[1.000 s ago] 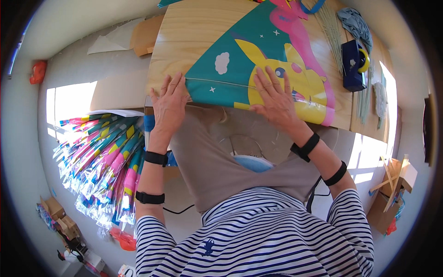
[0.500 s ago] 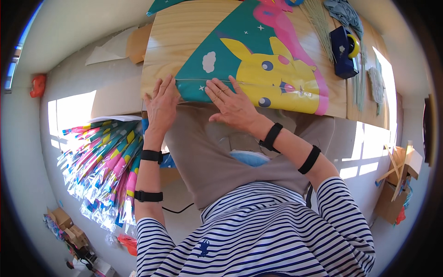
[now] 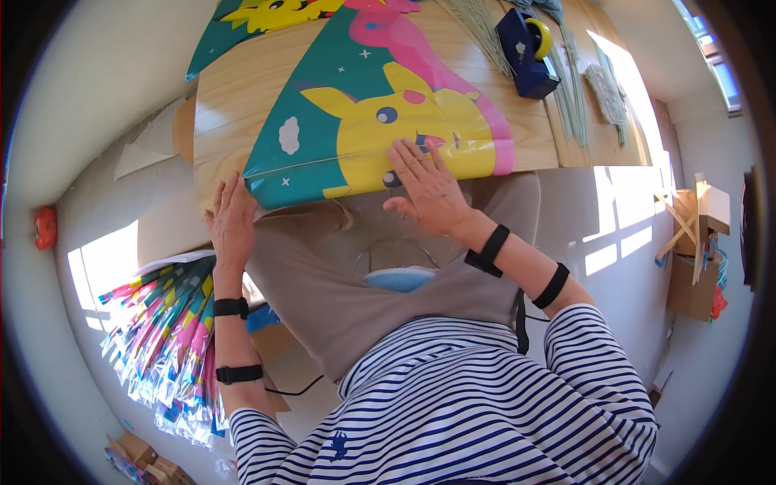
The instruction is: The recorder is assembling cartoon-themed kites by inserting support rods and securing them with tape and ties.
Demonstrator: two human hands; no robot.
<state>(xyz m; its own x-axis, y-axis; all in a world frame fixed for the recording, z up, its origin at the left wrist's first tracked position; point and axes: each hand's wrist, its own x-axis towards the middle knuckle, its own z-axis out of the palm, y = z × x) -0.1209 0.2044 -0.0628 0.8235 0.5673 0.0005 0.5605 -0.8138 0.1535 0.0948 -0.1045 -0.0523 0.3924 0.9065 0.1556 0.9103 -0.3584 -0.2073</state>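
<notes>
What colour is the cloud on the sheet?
The cloud is white, best seen in the head view.

No readable words or numbers, dark-blue figure-shaped emblem [image 3: 339,445] on white-and-navy striped fabric shirt [image 3: 453,392], small unreadable pale mark [image 3: 520,48] on boxy dark-blue tape dispenser [image 3: 535,83]

Printed sheet [image 3: 368,113] & bluish cloth [image 3: 551,9] ptly cut off @ top.
</notes>
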